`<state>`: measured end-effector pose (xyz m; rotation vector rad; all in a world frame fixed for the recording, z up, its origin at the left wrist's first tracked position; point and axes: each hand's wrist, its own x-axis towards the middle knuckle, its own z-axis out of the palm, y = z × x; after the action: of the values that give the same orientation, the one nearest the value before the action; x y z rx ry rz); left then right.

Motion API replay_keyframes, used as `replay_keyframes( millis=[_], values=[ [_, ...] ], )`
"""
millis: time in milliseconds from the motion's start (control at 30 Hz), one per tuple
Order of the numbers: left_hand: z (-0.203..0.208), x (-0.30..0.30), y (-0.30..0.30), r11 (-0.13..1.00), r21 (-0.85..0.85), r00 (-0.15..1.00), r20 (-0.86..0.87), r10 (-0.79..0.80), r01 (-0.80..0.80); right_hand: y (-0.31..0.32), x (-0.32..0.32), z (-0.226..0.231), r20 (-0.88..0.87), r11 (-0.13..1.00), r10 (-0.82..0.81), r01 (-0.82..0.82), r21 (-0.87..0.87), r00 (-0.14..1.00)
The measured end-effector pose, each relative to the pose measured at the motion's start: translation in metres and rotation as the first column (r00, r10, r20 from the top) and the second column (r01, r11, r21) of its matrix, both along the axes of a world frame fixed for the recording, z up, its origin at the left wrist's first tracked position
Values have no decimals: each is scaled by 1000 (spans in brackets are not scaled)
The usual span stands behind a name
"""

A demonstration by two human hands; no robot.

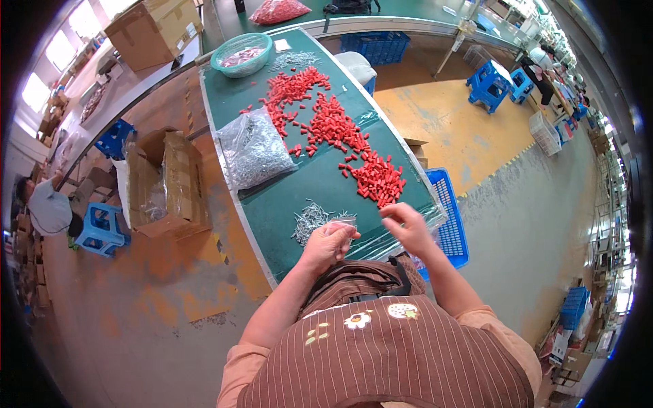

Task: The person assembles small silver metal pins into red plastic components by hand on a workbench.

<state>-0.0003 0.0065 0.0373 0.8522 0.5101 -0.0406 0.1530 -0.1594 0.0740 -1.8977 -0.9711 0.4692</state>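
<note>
My left hand (pixel 328 245) is closed at the near edge of the green table, fingers pinching a thin clear piece that looks like a small plastic bag (pixel 344 221). Just beyond it lies a loose pile of small silver screws (pixel 309 221). My right hand (pixel 407 229) hovers at the near end of a long heap of small red plastic plugs (pixel 378 178). Its fingers are curled together, and whatever they hold, if anything, is too small to make out. The hands are apart.
A large clear bag of silver hardware (pixel 253 149) lies on the table's left side. Farther back stands a mint-green basket (pixel 240 56) beside more silver pieces. A blue crate (pixel 450 221) sits right of the table, an open cardboard box (pixel 168 183) to the left.
</note>
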Motion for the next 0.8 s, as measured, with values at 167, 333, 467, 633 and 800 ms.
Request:
replay_keyframes(
  millis=[167,333,467,633,800],
  values=[
    [-2,-8,-8,992,90,995,47,89,-93,44,-36,-8,-369,985,169,-142,99,914],
    [-1,-16,3,966,187,981,-46,189,-177,53,-19,-13,-349,994,105,-98,38,931],
    [2,-17,26,845,491,976,85,198,-214,56,-16,2,-151,939,269,-294,-181,951],
    [28,-15,21,654,757,997,-54,51,8,63,-22,7,-217,938,307,-334,-97,927],
    [-10,-12,29,537,844,999,-6,34,-13,65,-16,-12,-197,945,308,-323,-51,931]
  ],
)
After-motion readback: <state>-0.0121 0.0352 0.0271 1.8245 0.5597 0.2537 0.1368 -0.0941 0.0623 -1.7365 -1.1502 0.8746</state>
